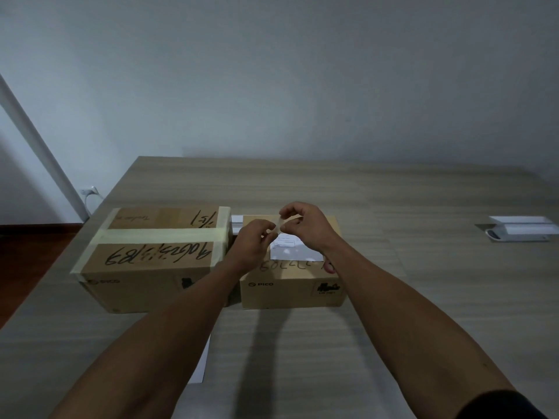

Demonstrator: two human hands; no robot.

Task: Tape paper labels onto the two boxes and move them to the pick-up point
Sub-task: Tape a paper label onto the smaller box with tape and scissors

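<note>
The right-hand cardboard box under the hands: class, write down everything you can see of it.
The right-hand cardboard box is plain brown card, closed, standing flat on the wooden table beside a larger taped box. Its front shows a printed PICO mark and a dark sticker; black handwriting runs across the top. A white paper label lies on the lid. Above it, the left hand and right hand pinch a strip of tape.

Dim, bluish light; forearms cast soft shadows on the bench [393, 297] toward the viewer; wide-angle bending at edges.
</note>
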